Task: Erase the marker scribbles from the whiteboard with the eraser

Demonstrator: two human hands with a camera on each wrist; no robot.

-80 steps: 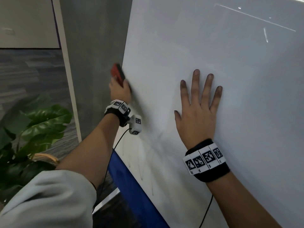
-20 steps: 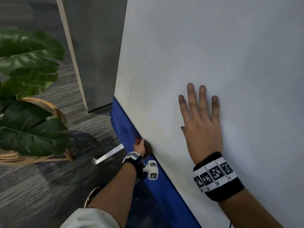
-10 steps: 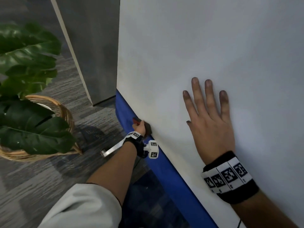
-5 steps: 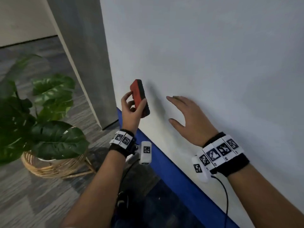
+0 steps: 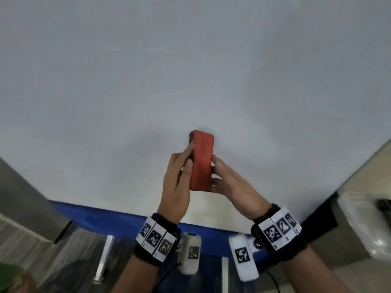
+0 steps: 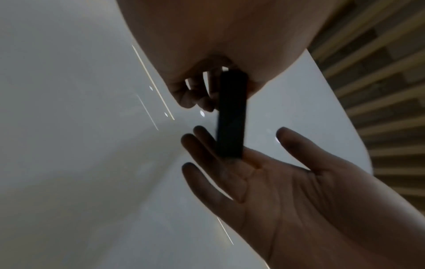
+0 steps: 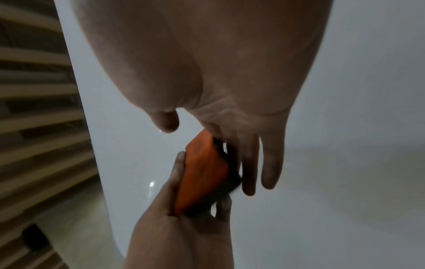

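The whiteboard point(image 5: 190, 70) fills the head view, and no marker lines show on it here. In front of its lower middle is the eraser point(image 5: 202, 161), red-backed with a black felt face, held upright and off the board. My left hand point(image 5: 186, 163) grips it, thumb on the red back and fingers curled round its left edge. My right hand point(image 5: 218, 172) has straight fingers laid against the eraser's right side. The left wrist view shows the felt face point(image 6: 231, 116) with the right hand's open palm point(image 6: 241, 163) below. In the right wrist view the eraser point(image 7: 202, 172) lies against the right hand's straight fingers point(image 7: 248, 163).
A blue strip point(image 5: 105, 218) runs under the whiteboard, with metal stand legs point(image 5: 103, 256) on the floor below it. A grey pillar point(image 5: 21, 197) stands at the left. A white object point(image 5: 364, 225) sits at the right. A green leaf point(image 5: 8, 271) shows bottom left.
The view has swung to face the board squarely. My left hand has carried the eraser from the board's left edge to the middle. My right hand has met it and touches its side.
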